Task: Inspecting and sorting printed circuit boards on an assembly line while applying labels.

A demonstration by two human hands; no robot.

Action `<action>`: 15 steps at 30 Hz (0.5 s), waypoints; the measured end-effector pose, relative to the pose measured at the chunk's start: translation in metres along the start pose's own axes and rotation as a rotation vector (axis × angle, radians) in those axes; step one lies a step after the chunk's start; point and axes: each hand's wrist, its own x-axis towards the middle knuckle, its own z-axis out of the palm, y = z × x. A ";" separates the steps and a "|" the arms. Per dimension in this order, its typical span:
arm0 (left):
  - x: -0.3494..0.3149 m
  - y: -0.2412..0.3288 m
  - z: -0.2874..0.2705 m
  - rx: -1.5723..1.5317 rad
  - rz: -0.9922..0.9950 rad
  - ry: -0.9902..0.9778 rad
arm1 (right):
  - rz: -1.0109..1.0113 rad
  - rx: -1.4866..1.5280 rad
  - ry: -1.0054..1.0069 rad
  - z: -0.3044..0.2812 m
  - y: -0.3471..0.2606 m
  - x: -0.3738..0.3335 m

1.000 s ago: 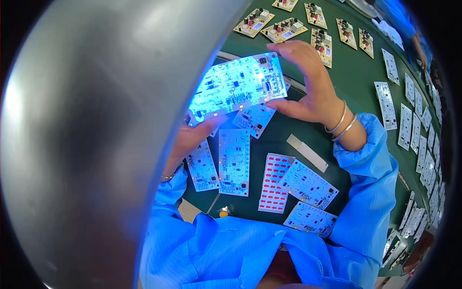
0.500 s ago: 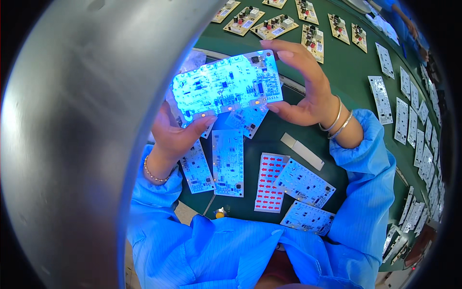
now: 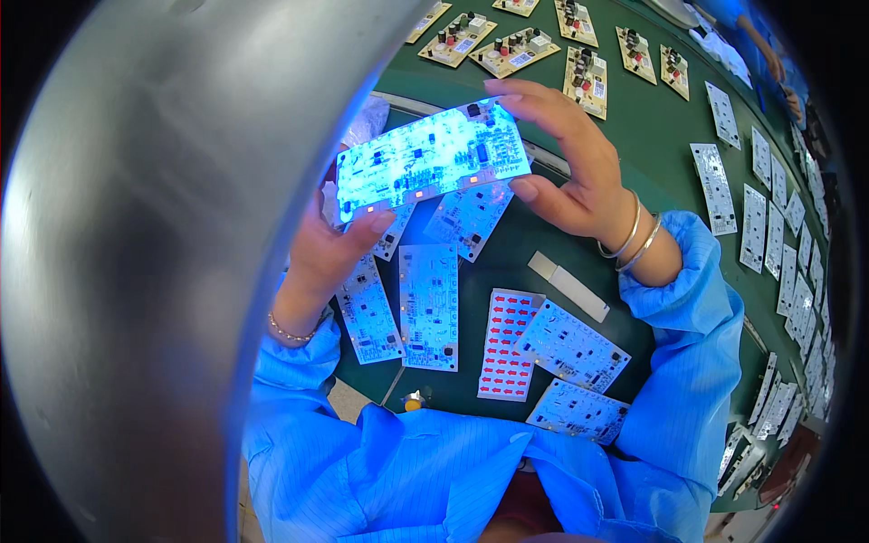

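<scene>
Progress: 1 lit circuit board [image 3: 433,163] is being handled above the green table [image 3: 498,258]; other white boards [image 3: 429,308] are lying below, finished or waiting unclear | Left hand [image 3: 330,249]: pinching its left end, fingers partly hidden | Right hand [image 3: 579,158]: half open, spanning its right end

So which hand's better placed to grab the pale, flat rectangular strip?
Probably the right hand: it's nearer the strip, though both it and the left hand hold the blue-lit rectangular circuit board.
</scene>
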 end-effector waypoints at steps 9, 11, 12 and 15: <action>-0.001 0.001 0.001 0.002 0.112 0.059 | 0.002 0.019 -0.088 -0.001 0.005 -0.004; 0.000 -0.007 -0.007 -0.009 0.180 0.078 | -0.006 0.018 -0.107 0.005 0.006 0.001; 0.003 -0.014 -0.012 -0.013 0.205 0.076 | -0.007 0.001 -0.115 0.009 0.007 0.004; 0.004 -0.027 -0.017 -0.018 0.231 0.079 | 0.028 -0.009 -0.125 0.018 0.008 0.007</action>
